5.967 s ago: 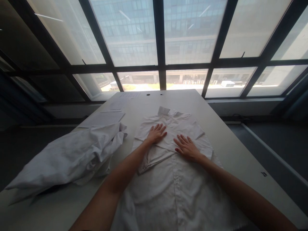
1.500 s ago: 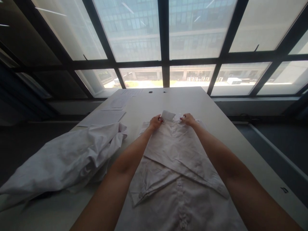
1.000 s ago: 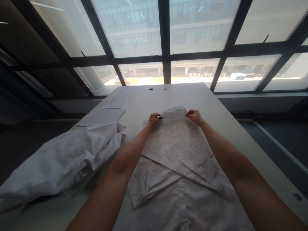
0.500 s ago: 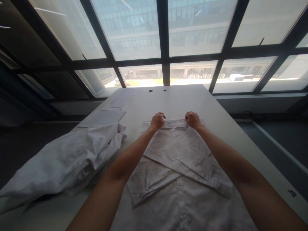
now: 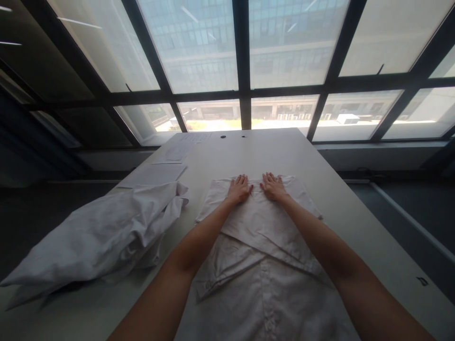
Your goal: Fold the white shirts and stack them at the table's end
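A white button-front shirt [image 5: 245, 279] lies on the table, its far end toward the window and its sleeves crossed over the front. Near the collar, my left hand [image 5: 241, 189] rests flat on the cloth with fingers stretched forward. Beside it on the right, my right hand [image 5: 273, 186] also lies flat, fingers spread on the shirt's far end. Neither hand grips the fabric. My forearms cover parts of the shirt's sides.
A crumpled heap of white cloth [image 5: 103, 232] sits at the table's left. Beyond it lie sheets of paper [image 5: 154, 174]. The white table [image 5: 270, 151] reaches toward large dark-framed windows [image 5: 243, 71]. A small dark mark [image 5: 422, 282] shows near the right edge.
Both hands have gone from curled at the shirt's far edge to flat on top of it, slightly closer together. The collar area now lies spread flatter and wider.
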`<state>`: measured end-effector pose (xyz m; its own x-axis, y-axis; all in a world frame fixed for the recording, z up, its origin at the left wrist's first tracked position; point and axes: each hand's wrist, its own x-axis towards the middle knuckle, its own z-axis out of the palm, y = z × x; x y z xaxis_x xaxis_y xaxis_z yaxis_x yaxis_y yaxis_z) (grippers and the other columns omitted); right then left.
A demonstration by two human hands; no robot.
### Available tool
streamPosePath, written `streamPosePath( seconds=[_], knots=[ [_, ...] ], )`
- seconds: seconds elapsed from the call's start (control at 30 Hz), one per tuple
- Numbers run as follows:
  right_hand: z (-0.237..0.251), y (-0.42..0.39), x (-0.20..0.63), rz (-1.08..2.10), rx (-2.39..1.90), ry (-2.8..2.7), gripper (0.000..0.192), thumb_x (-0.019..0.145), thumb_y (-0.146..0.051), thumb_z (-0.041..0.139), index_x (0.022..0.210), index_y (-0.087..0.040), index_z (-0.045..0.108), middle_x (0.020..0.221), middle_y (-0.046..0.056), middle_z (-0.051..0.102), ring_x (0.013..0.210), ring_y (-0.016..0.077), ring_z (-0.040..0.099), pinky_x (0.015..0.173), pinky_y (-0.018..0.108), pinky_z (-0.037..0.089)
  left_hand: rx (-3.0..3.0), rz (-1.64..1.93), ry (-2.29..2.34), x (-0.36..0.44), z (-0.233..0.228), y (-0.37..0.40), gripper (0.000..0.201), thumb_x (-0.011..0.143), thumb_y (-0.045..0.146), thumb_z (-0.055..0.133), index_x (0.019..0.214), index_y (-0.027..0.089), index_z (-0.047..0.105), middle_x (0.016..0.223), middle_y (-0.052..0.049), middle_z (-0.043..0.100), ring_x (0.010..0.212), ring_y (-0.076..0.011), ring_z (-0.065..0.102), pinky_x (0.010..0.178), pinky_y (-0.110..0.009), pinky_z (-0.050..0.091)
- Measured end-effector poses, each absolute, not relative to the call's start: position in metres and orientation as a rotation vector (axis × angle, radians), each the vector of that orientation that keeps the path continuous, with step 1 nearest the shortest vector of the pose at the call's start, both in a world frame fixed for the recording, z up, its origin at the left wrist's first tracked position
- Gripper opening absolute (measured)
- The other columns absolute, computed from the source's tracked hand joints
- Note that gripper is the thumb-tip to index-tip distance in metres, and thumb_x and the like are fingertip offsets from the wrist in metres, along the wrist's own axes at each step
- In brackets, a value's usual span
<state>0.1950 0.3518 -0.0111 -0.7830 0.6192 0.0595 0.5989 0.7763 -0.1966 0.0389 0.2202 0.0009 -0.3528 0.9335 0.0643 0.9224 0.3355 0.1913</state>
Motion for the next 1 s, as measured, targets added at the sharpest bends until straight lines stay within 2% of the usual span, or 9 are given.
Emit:
streamPosePath(
  seconds=[0.2,0.3,0.4,0.53,0.67,0.83,1.0],
  knots=[
    [-0.004,0.353,0.203,0.258,-1.137,-2.789,0.069,0.105,-0.049,0.022,0.161,-0.008,0.022,0.167,0.019,0.018,0.156,0.0274,0.011,0.122,0.056,0.007,1.528,0.343,2.625,0.021,0.004,0.211,0.065,0.103,0.048,0.032,0.16,0.018,0.028,0.167,-0.016,0.021,0.156,-0.0306,0.016,0.123,-0.058,0.011],
    [0.005,0.332,0.211,0.177,-1.098,-2.68,0.064,0.104,-0.037,0.025,0.159,-0.006,0.026,0.166,0.019,0.024,0.155,0.0276,0.014,0.123,0.053,0.007,1.542,0.451,2.621,0.023,0.011,0.205,0.062,0.104,0.04,0.031,0.16,0.015,0.026,0.168,-0.016,0.02,0.155,-0.0279,0.017,0.124,-0.052,0.017],
    [0.009,0.296,0.23,0.148,-0.944,-2.643,0.059,0.102,-0.029,0.027,0.157,-0.01,0.035,0.165,0.015,0.03,0.155,0.0252,0.016,0.124,0.047,0.009,1.667,0.525,2.619,0.038,0.017,0.182,0.059,0.105,0.031,0.028,0.161,0.013,0.025,0.167,-0.016,0.022,0.155,-0.0238,0.019,0.124,-0.044,0.02],
    [-0.004,0.25,0.261,0.223,-0.946,-2.704,0.063,0.102,-0.044,0.029,0.16,-0.019,0.031,0.166,0.014,0.027,0.155,0.0289,0.017,0.122,0.054,0.016,1.883,0.353,2.476,0.072,0.012,0.129,0.062,0.104,0.048,0.035,0.161,0.024,0.029,0.168,-0.01,0.022,0.156,-0.0299,0.016,0.123,-0.052,0.02],
    [-0.018,0.24,0.272,0.268,-0.96,-2.785,0.067,0.102,-0.05,0.031,0.16,-0.017,0.031,0.167,0.015,0.023,0.155,0.0301,0.015,0.122,0.057,0.014,1.938,0.249,2.38,0.094,0.002,0.098,0.063,0.101,0.061,0.038,0.16,0.039,0.029,0.168,-0.002,0.02,0.156,-0.0289,0.016,0.124,-0.053,0.018],
    [-0.017,0.261,0.256,0.278,-0.989,-2.795,0.066,0.103,-0.049,0.029,0.16,-0.017,0.03,0.168,0.014,0.019,0.156,0.0282,0.014,0.122,0.058,0.011,1.936,0.272,2.407,0.081,0.0,0.117,0.061,0.101,0.062,0.035,0.158,0.038,0.035,0.168,-0.002,0.023,0.155,-0.0302,0.016,0.125,-0.054,0.013],
    [-0.01,0.288,0.234,0.295,-1.002,-2.818,0.067,0.104,-0.048,0.027,0.16,-0.012,0.028,0.168,0.016,0.016,0.156,0.0275,0.012,0.122,0.057,0.009,1.95,0.26,2.398,0.057,-0.001,0.153,0.063,0.102,0.062,0.032,0.158,0.033,0.036,0.168,-0.006,0.023,0.155,-0.0329,0.017,0.124,-0.056,0.013]
  ],
)
